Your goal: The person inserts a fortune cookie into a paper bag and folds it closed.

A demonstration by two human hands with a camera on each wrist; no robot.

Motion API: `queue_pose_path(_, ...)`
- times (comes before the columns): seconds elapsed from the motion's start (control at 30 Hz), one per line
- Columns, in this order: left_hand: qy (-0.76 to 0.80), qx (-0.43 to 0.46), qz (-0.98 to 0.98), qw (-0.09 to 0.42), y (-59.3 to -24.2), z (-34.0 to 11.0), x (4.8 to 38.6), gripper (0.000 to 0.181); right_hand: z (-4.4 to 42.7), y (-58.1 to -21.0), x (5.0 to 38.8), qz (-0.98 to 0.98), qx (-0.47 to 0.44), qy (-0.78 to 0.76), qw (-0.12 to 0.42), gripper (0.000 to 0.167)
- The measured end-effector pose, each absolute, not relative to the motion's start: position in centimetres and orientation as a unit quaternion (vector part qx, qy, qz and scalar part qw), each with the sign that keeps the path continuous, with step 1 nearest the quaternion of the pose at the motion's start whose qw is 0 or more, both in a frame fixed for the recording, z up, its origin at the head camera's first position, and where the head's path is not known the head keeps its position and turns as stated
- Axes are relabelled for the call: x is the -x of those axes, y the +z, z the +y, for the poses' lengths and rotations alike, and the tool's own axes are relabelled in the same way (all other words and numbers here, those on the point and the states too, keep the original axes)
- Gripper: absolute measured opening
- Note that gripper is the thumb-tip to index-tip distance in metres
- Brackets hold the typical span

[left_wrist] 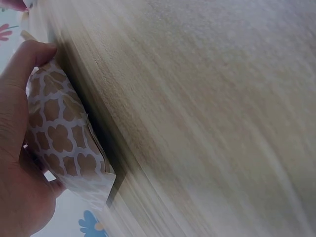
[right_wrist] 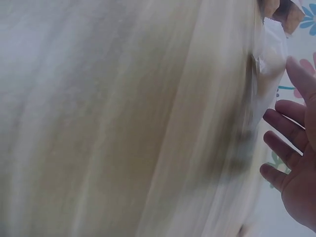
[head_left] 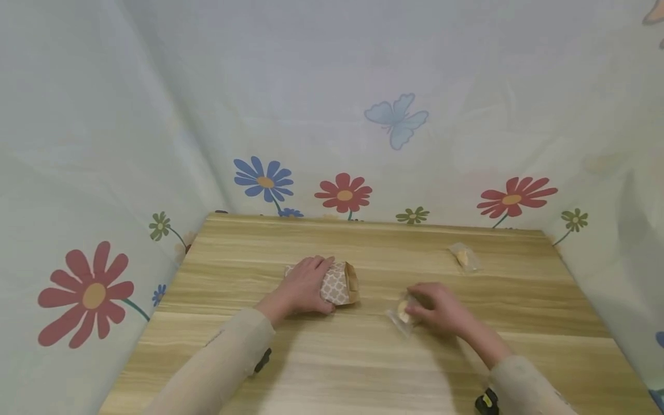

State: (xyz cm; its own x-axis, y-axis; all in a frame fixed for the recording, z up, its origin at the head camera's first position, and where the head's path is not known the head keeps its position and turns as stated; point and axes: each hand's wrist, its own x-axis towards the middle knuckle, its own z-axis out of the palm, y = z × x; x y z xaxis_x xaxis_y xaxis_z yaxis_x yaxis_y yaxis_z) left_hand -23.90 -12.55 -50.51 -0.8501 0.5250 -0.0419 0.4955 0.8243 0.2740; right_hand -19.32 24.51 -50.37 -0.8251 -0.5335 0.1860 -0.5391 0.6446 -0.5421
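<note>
My left hand (head_left: pixel 307 286) grips a small brown paper bag (head_left: pixel 337 283) with a white lattice pattern, which lies on its side on the wooden table. The bag's mouth faces right, with its plain brown inside showing. In the left wrist view, the thumb curls over one end of the bag (left_wrist: pixel 66 133). To the right of the bag, my right hand (head_left: pixel 440 308) pinches a clear plastic packet (head_left: pixel 402 314) holding a pale, roundish piece. In the right wrist view, the thumb and fingers are at the edge of the packet (right_wrist: pixel 270 49), and the remaining fingers are spread.
A second clear packet (head_left: pixel 466 257) with a pale piece inside lies farther back on the right side of the wooden table (head_left: pixel 353 369). A pale curtain (head_left: pixel 311 104) printed with flowers and a butterfly hangs behind the table and along its sides.
</note>
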Motion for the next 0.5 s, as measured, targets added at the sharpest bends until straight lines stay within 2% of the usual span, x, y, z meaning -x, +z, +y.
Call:
queue_pose_path(0.17, 0.116, -0.265, 0.955, 0.059, -50.3, -12.6, 24.0, 0.12, 24.9, -50.9, 19.2, -0.911, -0.284, 0.3, 0.014, 0.046)
queue_pose_path(0.37, 0.109, -0.272, 0.954, 0.059, -50.3, -12.6, 24.0, 0.12, 25.2, -50.1, 19.3, -0.905, -0.254, 0.339, -0.036, 0.058)
queue_pose_path(0.5, 0.1, -0.279, 0.954, 0.056, -50.5, -12.5, 24.1, 0.119, 25.4, -49.4, 19.9, -0.898, -0.265, 0.345, -0.064, 0.06)
